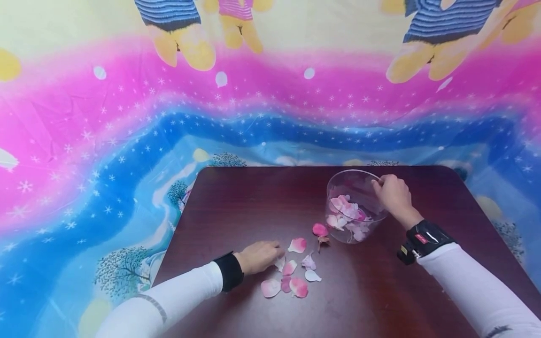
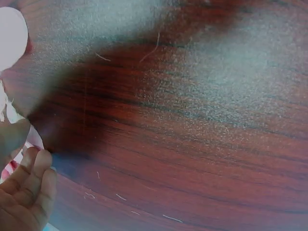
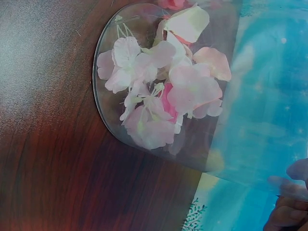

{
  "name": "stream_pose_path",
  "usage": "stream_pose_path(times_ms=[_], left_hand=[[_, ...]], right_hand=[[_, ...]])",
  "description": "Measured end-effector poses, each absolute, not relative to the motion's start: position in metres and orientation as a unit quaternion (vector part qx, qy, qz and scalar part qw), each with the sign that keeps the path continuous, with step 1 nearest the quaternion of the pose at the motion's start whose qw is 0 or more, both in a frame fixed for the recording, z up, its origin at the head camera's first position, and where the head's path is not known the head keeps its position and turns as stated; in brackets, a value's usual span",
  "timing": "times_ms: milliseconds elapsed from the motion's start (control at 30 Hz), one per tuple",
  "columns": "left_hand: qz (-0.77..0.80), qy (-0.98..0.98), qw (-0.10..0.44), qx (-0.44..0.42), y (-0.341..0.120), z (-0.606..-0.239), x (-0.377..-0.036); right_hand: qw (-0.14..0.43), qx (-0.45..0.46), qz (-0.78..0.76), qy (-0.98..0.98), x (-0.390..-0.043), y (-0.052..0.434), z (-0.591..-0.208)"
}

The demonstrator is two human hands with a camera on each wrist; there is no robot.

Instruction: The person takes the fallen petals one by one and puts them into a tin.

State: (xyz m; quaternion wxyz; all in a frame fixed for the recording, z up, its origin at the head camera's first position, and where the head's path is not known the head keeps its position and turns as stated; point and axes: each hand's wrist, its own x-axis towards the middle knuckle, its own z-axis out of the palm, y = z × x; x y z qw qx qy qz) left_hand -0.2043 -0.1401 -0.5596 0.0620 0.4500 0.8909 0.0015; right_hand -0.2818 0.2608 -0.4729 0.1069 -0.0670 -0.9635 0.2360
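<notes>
My right hand (image 1: 394, 196) grips the rim of a clear plastic container (image 1: 354, 174) on its right side. Pink and white petals (image 3: 192, 91) lie in the bottom of the container, which looks tilted. Low over the table, my left hand (image 1: 258, 257) is at the left edge of a scatter of loose petals. In the left wrist view its thumb and fingers pinch a pale petal (image 2: 33, 138). Nearby lie a pink-and-white petal (image 1: 297, 245), a white petal (image 1: 313, 276) and a deep pink petal (image 1: 320, 229).
The dark red-brown wooden table (image 1: 236, 202) has rounded far corners. Behind it hangs a printed cloth (image 1: 270, 94) in pink and blue. A small brownish wilted piece (image 1: 323, 241) lies close to the container's left side. Several more petals (image 1: 271, 288) lie nearer the front.
</notes>
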Motion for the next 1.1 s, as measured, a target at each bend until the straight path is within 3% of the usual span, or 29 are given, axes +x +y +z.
stream_pose_path(times_ms=[500, 767, 1100], left_hand=[[0.048, 0.895, 0.065, 0.438, -0.141, -0.553, -0.216], [0.047, 0.895, 0.012, 0.444, -0.117, -0.524, -0.225], [0.033, 0.873, -0.096, 0.477, -0.092, -0.472, -0.231]], right_hand=[[0.100, -0.066, 0.235, -0.965, -0.280, 0.257, -0.468], [0.093, -0.069, 0.234, -0.965, -0.279, 0.259, -0.467], [0.096, -0.068, 0.234, -0.965, -0.279, 0.258, -0.470]])
